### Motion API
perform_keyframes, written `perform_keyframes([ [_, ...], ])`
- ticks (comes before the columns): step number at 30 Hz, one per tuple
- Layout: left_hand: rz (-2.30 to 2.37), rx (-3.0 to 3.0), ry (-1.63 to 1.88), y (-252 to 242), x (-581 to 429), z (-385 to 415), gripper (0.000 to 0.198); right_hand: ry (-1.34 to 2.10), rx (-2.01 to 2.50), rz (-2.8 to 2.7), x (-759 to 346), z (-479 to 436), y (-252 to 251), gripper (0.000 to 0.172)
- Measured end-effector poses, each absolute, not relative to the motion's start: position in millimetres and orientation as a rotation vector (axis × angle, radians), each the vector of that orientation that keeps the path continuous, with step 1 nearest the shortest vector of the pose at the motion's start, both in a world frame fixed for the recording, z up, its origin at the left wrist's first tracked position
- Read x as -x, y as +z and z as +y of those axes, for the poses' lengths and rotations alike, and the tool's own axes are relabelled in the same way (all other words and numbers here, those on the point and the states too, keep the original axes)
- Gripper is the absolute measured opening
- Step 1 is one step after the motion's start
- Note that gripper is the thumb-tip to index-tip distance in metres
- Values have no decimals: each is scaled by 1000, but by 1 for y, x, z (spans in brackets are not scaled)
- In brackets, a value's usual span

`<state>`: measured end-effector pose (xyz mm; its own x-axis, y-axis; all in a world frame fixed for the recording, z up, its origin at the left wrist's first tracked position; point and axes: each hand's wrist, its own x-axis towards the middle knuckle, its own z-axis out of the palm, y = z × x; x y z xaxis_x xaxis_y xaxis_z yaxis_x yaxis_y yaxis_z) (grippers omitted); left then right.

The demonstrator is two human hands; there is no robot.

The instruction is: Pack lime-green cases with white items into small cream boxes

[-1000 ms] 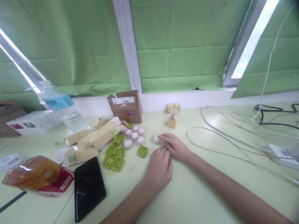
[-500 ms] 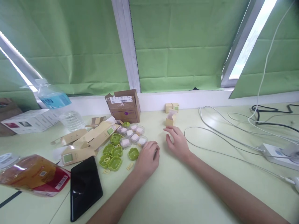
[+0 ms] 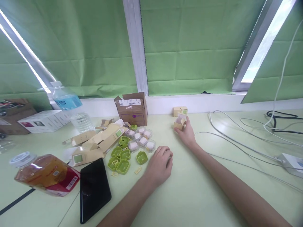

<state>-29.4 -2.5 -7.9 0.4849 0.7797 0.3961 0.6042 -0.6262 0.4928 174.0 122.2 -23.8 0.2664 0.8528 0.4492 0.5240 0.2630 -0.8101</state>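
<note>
My right hand (image 3: 186,133) has its fingers around a small cream-coloured cardboard box (image 3: 179,123) whose top flaps stand up. Just behind it, two more small boxes (image 3: 180,111) stand side by side near the wall. My left hand (image 3: 160,164) rests on the table with its fingers curled together; whatever they may hold is hidden. Left of that hand lie a green square plastic case (image 3: 142,157), a pale yellow loop (image 3: 137,170), several more green case halves (image 3: 123,166) and several clear cases with pale pink-white contents (image 3: 143,141).
Opened cardboard packaging (image 3: 104,138), a black tablet (image 3: 94,190), a tea bottle (image 3: 47,174) and a water bottle (image 3: 71,104) occupy the left. A brown carton (image 3: 132,115) stands by the wall. Cables (image 3: 227,138) and a power strip (image 3: 291,163) lie right.
My right hand has moved forward and closed on the small open box, tilting it. My left hand stays curled on the table, slightly farther from the green case. The view has shifted left.
</note>
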Motion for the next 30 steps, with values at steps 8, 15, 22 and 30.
perform_keyframes([
  [8,1147,-2165,1042,-1,40,16,12,980,1118,-1221,-159,74,-12,64],
  [15,1089,-2094,988,4,29,-9,35,1382,931,-934,-164,5,5,53],
  [22,1215,-2165,1060,2,18,-20,39,1502,861,-871,-161,-7,16,52],
  [30,1304,-2169,1074,3,20,-19,39,1528,833,-952,-165,-6,16,57],
])
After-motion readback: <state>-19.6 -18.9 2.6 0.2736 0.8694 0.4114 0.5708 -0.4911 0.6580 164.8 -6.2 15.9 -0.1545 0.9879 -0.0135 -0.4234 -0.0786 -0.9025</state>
